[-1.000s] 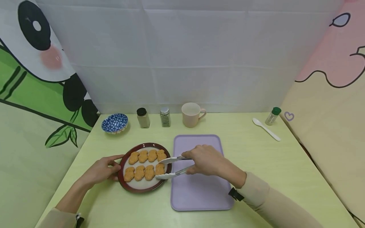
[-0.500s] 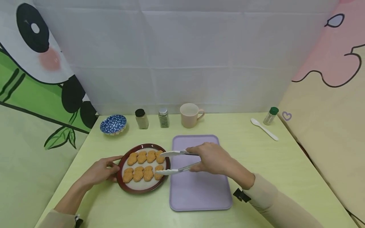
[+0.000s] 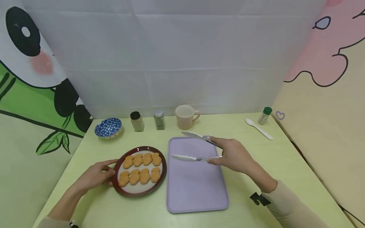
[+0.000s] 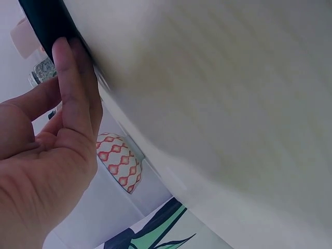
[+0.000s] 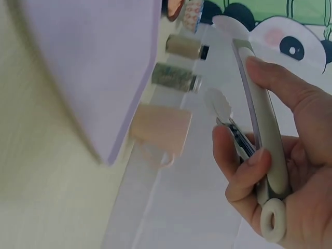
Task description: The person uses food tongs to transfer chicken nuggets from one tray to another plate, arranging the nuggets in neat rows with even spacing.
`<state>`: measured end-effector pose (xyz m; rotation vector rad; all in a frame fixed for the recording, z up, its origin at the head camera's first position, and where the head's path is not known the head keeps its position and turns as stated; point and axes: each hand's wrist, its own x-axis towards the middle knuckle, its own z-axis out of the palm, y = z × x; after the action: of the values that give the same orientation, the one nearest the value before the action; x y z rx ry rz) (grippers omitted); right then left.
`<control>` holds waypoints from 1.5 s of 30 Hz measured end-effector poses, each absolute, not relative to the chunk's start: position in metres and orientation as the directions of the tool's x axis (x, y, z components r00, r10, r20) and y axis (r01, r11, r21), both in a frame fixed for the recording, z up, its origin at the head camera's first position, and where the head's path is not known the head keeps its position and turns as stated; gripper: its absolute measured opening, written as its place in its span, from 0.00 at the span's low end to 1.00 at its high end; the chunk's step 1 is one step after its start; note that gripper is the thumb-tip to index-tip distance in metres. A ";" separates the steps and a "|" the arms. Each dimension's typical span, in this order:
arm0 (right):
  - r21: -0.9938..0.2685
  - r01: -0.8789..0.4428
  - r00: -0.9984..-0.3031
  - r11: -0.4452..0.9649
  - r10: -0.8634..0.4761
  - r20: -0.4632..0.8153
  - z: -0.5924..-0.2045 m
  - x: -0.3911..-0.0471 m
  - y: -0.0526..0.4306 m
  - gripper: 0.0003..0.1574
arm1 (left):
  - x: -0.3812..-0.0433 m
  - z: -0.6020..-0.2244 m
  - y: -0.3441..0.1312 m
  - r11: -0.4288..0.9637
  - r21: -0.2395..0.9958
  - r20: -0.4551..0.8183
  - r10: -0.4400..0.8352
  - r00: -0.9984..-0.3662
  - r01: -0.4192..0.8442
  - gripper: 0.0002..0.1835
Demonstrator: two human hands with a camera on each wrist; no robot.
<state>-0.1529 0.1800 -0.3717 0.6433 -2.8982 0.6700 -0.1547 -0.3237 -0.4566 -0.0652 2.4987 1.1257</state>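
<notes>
My left hand (image 3: 95, 175) holds the left rim of a round plate (image 3: 115, 182) with a brown border and pale middle. Two rows of golden, lobed nuggets (image 3: 134, 176) lie on it. In the left wrist view, the fingers (image 4: 75, 98) reach the plate's dark edge. My right hand (image 3: 236, 155) grips metal tongs (image 3: 186, 157) with white tips, over the upper part of a lilac tray (image 3: 196, 193). The tong arms stand spread, nothing between them. In the right wrist view, thumb and fingers wrap the tongs' pale handle (image 5: 267, 124).
Along the back stand a blue-patterned bowl (image 3: 108, 127), a black-capped jar (image 3: 137, 122), a silver-capped jar (image 3: 159, 120) and a pink mug (image 3: 184, 117). At the right back are a white spoon (image 3: 259, 129) and a green-capped bottle (image 3: 265, 116). A white cloth wall (image 3: 182, 63) rises behind.
The tongs in my right hand have moved from over the plate's right side, right and away, to over the tray. All the nuggets still lie on the plate. My left hand stays at the rim.
</notes>
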 end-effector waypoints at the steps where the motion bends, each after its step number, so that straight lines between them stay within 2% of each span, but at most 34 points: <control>1: -0.413 -0.403 -0.915 0.817 -0.356 0.188 -0.373 -0.153 0.186 0.52 | -0.154 -0.456 -0.325 0.679 0.706 -0.376 0.115 -0.919 -0.204 0.28; 12: -0.477 -0.169 -0.976 0.863 -0.077 0.206 -0.412 -0.160 0.251 0.54 | -0.143 -0.458 -0.336 0.675 0.692 -0.413 0.080 -0.907 -0.256 0.29; 20: -0.528 0.023 -0.991 0.849 0.088 0.098 -0.447 -0.171 0.270 0.60 | -0.127 -0.459 -0.352 0.669 0.672 -0.448 0.027 -0.894 -0.317 0.30; 28: -0.516 0.041 -0.992 0.856 0.099 0.084 -0.472 -0.172 0.271 0.57 | -0.127 -0.461 -0.354 0.668 0.677 -0.437 0.027 -0.899 -0.309 0.29; 45: -0.461 0.027 -0.990 0.887 0.087 0.110 -0.476 -0.151 0.301 0.52 | -0.152 -0.457 -0.324 0.658 0.720 -0.372 0.098 -0.923 -0.221 0.28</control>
<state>-0.1509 0.3007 -0.4757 -0.0888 -2.9270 0.7122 -0.1515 -0.3236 -0.4574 -0.0967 2.4965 1.1553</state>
